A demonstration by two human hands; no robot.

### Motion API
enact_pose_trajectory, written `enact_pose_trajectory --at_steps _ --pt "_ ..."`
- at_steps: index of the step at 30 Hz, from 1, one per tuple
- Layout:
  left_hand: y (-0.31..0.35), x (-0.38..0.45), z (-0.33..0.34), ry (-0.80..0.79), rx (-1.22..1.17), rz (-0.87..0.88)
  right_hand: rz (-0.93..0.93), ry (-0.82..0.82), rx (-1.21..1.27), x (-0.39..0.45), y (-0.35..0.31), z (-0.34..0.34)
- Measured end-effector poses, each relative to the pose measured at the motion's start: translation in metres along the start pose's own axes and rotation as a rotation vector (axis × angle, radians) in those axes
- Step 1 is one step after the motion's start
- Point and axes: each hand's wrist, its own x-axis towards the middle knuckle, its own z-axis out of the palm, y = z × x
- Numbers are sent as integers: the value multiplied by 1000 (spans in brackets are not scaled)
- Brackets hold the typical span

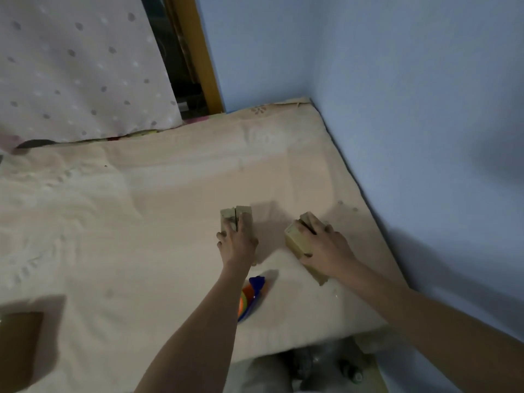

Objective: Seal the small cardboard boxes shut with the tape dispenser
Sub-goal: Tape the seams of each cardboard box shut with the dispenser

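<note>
Pressing flaps down, the left hand (pixel 236 241) lay flat on one small box (pixel 236 215) and the right hand (pixel 326 248) gripped another box (pixel 295 236) on the bed (pixel 170 194), no tape visible on them; next, someone must fetch the tape dispenser (pixel 252 296) lying just behind

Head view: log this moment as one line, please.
left hand on left box | right hand gripping right box | tape dispenser idle on bed | seams untaped
</note>
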Motion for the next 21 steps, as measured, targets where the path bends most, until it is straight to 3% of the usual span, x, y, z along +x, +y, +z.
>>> enact_pose_trajectory --at_steps 3,7,10,16,21 --pt "-7 -4 10 -37 -10 5 -122 -71 -49 -13 10 11" --pt "-9 -19 9 33 17 18 -284 -170 -63 -27 21 25" --pt "-1 -40 10 89 -148 78 -337 -174 -45 -37 26 34" --pt "18 -81 30 -110 -360 243 -365 -204 20 -53 23 39" --pt "21 -108 41 -327 -546 104 -329 -231 58 -68 16 43"
